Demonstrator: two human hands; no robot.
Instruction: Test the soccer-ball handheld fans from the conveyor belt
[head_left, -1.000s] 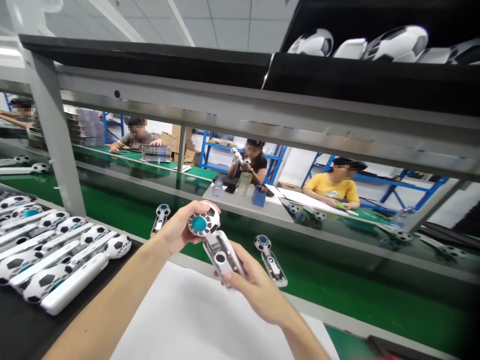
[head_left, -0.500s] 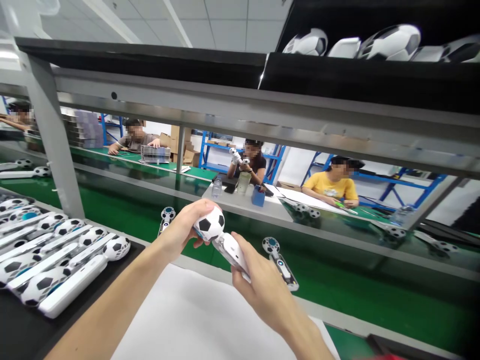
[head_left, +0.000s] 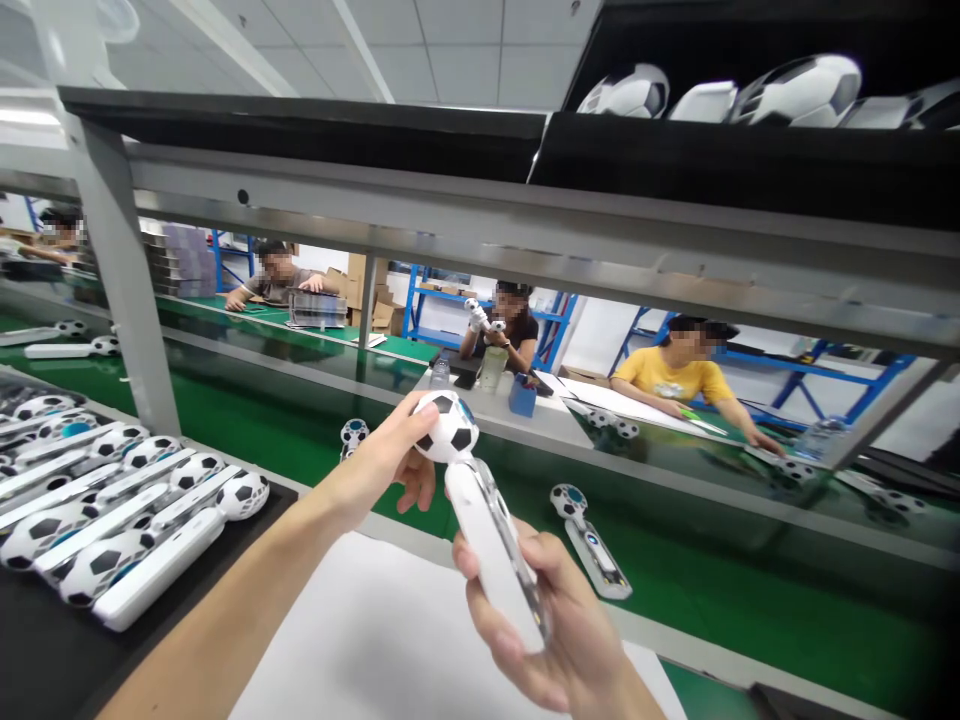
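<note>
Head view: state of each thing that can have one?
Held ball-headed device: tilted, ball end up, innards visible along one side of the handle.
Left grip: touching the ball; firmness unclear.
Right grip: closed around the handle.
Device beyond the right grip: lying on the green surface, handle open.
Device behind the left grip: mostly hidden, handle unclear.
White sheet: spread out.

A big white sheet (head_left: 352, 610) lies on the green bench (head_left: 705, 692). Left of the sheet, a black board (head_left: 37, 670) holds many ball sticks (head_left: 161, 560), side by side. Behind the sheet is a long green belt (head_left: 750, 590), with one ball stick (head_left: 598, 562) behind the sheet's right side and another (head_left: 355, 431), partly hidden, behind its left. High above the sheet, a black shelf (head_left: 712, 175) holds black-and-white balls (head_left: 802, 90).
</note>
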